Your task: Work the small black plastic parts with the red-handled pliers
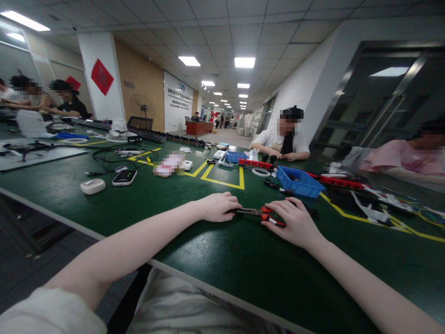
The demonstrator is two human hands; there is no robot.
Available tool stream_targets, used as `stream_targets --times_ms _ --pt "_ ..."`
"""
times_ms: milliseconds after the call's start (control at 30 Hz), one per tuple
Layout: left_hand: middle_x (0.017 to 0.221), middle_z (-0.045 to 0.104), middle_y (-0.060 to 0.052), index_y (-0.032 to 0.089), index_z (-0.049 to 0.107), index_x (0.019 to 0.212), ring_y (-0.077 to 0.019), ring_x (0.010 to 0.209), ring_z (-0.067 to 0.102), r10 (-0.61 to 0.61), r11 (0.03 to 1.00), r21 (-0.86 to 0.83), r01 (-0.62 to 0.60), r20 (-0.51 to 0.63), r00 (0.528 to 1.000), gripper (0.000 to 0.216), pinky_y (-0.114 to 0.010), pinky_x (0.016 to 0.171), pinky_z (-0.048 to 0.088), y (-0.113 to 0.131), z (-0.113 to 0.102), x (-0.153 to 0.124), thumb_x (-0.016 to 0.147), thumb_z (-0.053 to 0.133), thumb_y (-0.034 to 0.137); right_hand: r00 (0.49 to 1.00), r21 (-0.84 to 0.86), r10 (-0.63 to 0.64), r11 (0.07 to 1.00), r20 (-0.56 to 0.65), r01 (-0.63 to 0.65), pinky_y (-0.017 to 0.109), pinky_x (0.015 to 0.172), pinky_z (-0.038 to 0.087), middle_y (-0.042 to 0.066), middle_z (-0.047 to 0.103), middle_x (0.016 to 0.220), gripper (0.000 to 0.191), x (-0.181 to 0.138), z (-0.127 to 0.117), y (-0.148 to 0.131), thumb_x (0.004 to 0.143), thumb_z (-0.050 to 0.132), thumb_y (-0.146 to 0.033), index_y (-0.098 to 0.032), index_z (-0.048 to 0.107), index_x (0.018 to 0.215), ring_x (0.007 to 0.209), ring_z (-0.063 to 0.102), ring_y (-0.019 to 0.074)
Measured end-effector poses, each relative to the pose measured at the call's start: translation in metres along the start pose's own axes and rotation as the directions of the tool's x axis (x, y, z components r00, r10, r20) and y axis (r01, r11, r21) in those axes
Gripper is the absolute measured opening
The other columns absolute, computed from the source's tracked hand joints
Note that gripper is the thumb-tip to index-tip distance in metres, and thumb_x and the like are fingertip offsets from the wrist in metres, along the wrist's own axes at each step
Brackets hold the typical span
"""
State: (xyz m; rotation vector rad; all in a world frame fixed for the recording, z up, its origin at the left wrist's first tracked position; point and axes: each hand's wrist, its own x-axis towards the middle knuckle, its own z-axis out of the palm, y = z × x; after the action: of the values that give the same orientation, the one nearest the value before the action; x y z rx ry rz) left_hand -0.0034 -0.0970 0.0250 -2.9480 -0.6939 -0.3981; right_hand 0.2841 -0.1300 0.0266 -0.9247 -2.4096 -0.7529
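Note:
Both my forearms reach out over a dark green table (222,260). My left hand (219,206) rests on it with the fingers curled, its fingertips at the metal nose of a pair of red-handled pliers (259,212). My right hand (295,221) lies over the red handles, fingers closed around them. A dark piece (313,213) shows just beyond my right hand; what it is I cannot make out.
A blue bin (299,181) stands behind the pliers, with tape rolls, red tools and cables around it. Yellow tape lines (222,182) mark the table. A phone (125,176) and a white puck (92,186) lie to the left. Other people sit at the far side and right.

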Motion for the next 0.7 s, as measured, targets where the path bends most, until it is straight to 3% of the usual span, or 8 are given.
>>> stream_targets --times_ms 700 --pt "0.115 0.061 -0.009 0.017 0.055 0.126 -0.0232 0.103 0.054 -0.007 1.000 0.004 0.007 0.001 1.000 0.036 -0.034 0.091 0.046 -0.0008 0.0016 -0.0001 0.091 0.049 0.023 1.000 0.000 -0.004 1.000 -0.006 0.004 0.044 0.094 0.040 0.008 0.072 0.103 0.035 0.0001 -0.0005 -0.0009 0.086 0.061 -0.046 -0.021 0.063 0.109 0.094 0.065 0.0237"
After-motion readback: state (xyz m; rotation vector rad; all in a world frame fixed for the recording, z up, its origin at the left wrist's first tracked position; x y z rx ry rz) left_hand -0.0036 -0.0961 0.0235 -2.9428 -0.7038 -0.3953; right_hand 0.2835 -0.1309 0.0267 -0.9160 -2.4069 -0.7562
